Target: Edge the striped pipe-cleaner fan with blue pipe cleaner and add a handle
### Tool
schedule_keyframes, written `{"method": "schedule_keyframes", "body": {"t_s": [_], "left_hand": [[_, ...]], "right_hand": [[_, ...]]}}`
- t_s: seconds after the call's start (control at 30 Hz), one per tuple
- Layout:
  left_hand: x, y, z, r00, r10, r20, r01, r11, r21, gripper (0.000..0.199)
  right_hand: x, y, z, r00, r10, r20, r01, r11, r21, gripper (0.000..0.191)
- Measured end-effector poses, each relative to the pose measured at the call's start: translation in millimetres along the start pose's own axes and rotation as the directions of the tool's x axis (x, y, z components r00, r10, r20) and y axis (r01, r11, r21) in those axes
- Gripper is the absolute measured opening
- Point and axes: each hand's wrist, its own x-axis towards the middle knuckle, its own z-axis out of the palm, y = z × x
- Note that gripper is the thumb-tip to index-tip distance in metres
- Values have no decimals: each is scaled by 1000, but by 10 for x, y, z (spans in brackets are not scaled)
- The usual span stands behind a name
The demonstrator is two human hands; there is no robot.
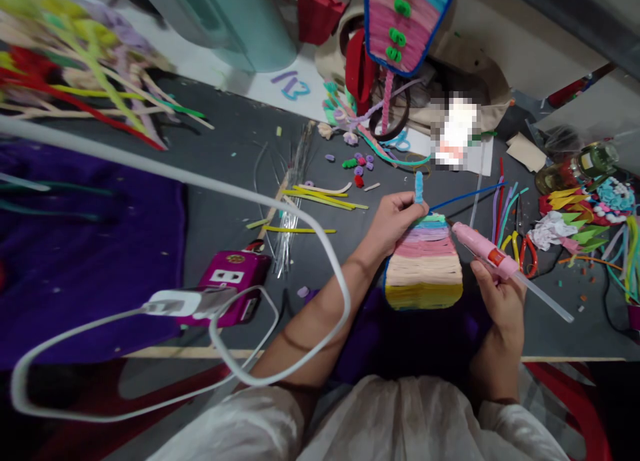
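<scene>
A striped panel of pipe cleaners (424, 264), yellow, cream, pink, lilac and blue, lies in front of me near the table edge. My left hand (395, 221) pinches its far end, by a short light-blue stub (419, 186) that stands up there. In my right hand (503, 301) is a pink hot glue gun (483, 249), with a clear glue stick (547, 300) jutting from its back. Its nozzle is close to the panel's far right corner; whether they touch I cannot tell. From that corner a dark blue pipe cleaner (467, 198) runs off to the right.
A purple power strip (237, 274) with a white plug and looping white cable (345, 274) lies left. Pipe cleaners (320, 196) and small cut pieces (359, 168) are scattered mid-table. Scissors (527, 254), glass jars (555, 174) and craft flowers stand right. A finished-looking striped panel (405, 24) rises behind.
</scene>
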Motion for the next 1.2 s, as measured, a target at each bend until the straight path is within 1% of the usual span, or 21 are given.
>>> {"method": "schedule_keyframes", "body": {"t_s": [0.1,0.17,0.23,0.3,0.37,0.43,0.5,0.57,0.63,0.7,0.77,0.83,0.9,1.03,1.1,1.2], "left_hand": [[3,-2,0,1000,-3,-2,3,1000,-6,15],[8,-6,-3,1000,-5,-5,5,1000,-11,15],[12,-9,-8,1000,-6,-8,6,1000,-15,15],[13,-7,-11,1000,-6,-9,6,1000,-16,15],[11,-3,-12,1000,-7,-8,7,1000,-17,15],[8,1,-10,1000,-17,-11,16,1000,-25,14],[8,0,-8,1000,-26,-11,26,999,-34,14],[12,-5,-7,1000,-27,-14,26,999,-37,15],[15,-10,-6,1000,-24,-15,24,999,-36,16],[16,-12,-4,999,-29,-19,28,999,-36,17],[13,-9,-3,999,-33,-21,33,999,-32,17],[9,-8,-3,999,-27,-23,27,999,-26,16],[6,-10,-4,1000,-17,-20,17,1000,-24,16],[4,-19,3,1000,-14,-24,13,1000,-26,15],[5,-21,12,999,-14,-31,14,1000,-25,14],[8,-19,25,999,-10,-39,10,1000,-23,14]], "right_hand": [[-5,29,-7,1000,9,-8,-8,999,44,26],[-8,61,-12,999,36,-15,-35,994,101,24],[-1,101,-13,996,84,-43,-74,978,193,23],[28,133,-10,985,143,-93,-102,933,346,24],[83,149,-10,966,213,-147,-100,831,548,24],[156,156,-17,936,297,-188,-70,683,727,26],[231,182,-29,907,374,-196,-45,546,836,28],[294,256,-39,882,433,-183,-34,447,894,27],[344,380,-41,859,488,-157,-42,371,928,26],[384,527,-39,831,548,-93,-83,289,954,24],[411,662,-43,793,609,-15,-127,190,974,22],[413,763,-64,757,654,11,-125,128,984,20],[381,836,-104,730,683,-18,-92,125,988,19],[258,985,-222,677,724,-132,-46,221,974,19],[215,1081,-283,634,752,-179,-33,257,966,19],[203,1225,-353,576,783,-233,3,283,959,18]]}}
